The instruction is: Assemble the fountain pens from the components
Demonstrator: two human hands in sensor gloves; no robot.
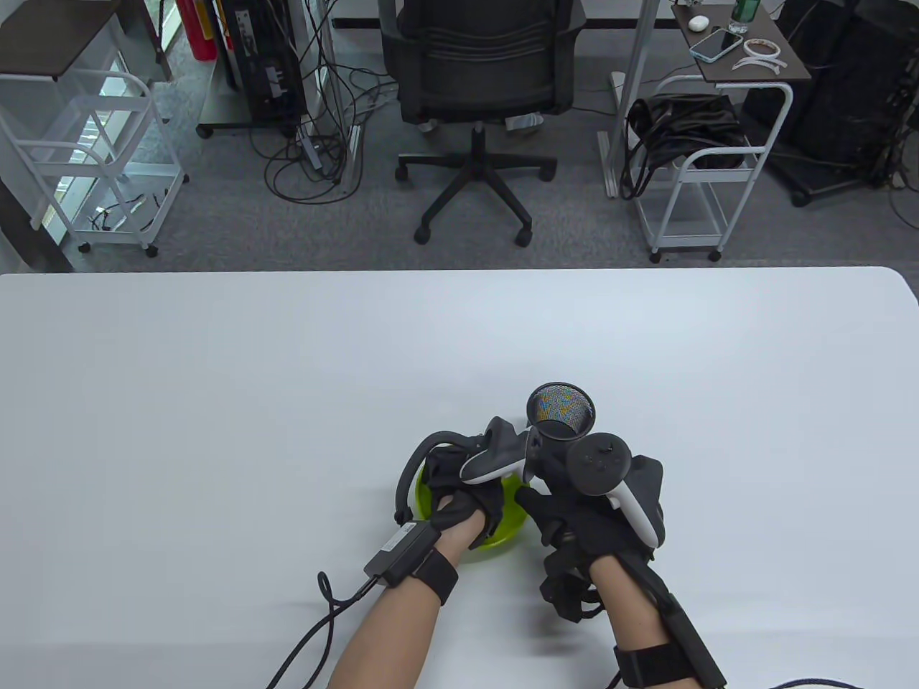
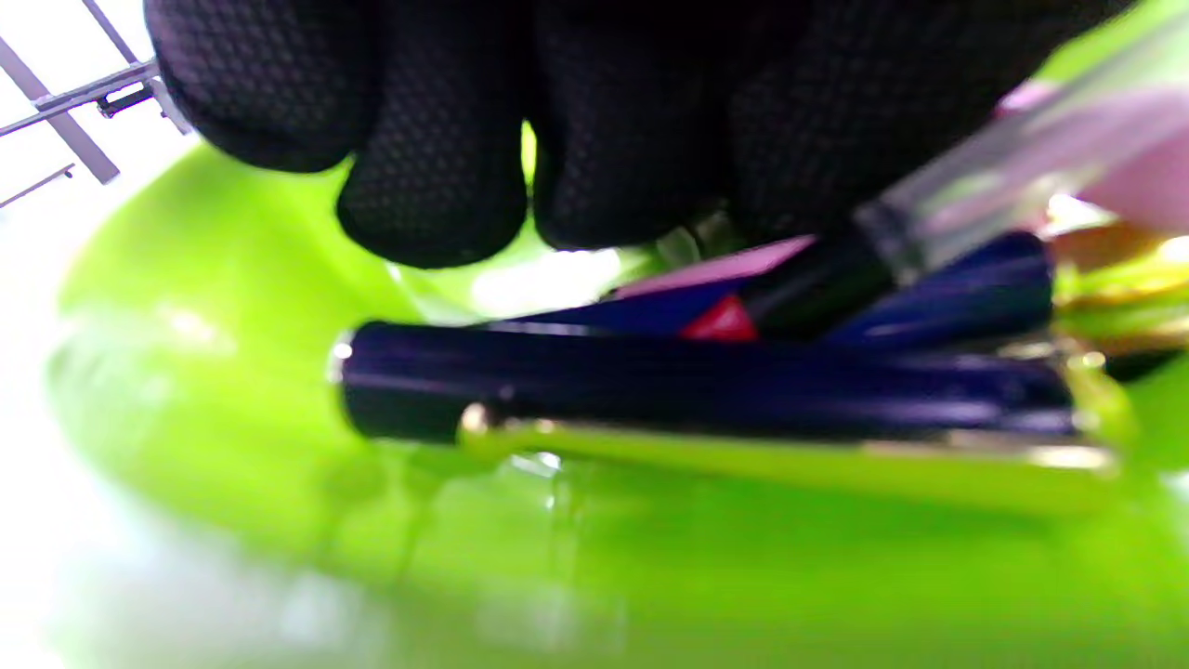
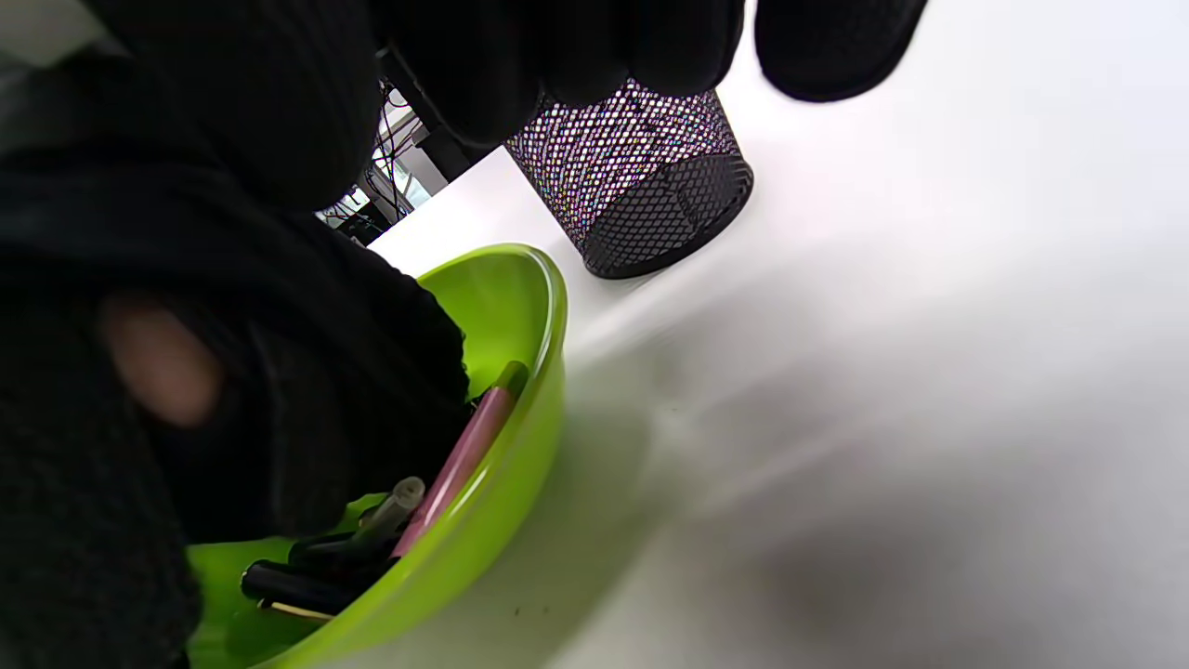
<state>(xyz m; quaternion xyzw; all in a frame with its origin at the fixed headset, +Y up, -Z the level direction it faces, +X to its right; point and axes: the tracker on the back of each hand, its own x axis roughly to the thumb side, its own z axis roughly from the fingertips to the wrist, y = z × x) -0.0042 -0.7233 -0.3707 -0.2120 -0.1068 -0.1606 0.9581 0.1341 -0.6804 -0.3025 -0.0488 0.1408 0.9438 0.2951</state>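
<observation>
The pen components are heaped in the green bowl [image 1: 502, 535] near the front edge of the desk [image 1: 215, 402], with a black mesh pen holder [image 1: 561, 410] standing just beyond it. The left hand [image 1: 459, 502] is lowered into the bowl, its fingertips [image 2: 432, 209] curled down over the pile; whether a part is already pinched cannot be told, since the contact is hidden. The right hand [image 1: 574, 524] is held beside the bowl's right rim, and its state cannot be told either (the tracker covers the fingers from above).

The step in hand is judged to be picking out one component. It is best done by singling out one piece, lifting it clear of its neighbours, and keeping the bowl from sliding; a part lying on top should be preferred.

The table view shows the layout but nothing of the bowl's contents. The left wrist view reveals them closely: a dark blue pen cap [image 2: 706, 390] with a gold clip, a clear-and-pink piece [image 2: 1003, 177] above it, more blue parts behind. The right wrist view shows a pink barrel [image 3: 464, 455] leaning against the bowl's inner wall, and the pen holder's mesh side.
</observation>
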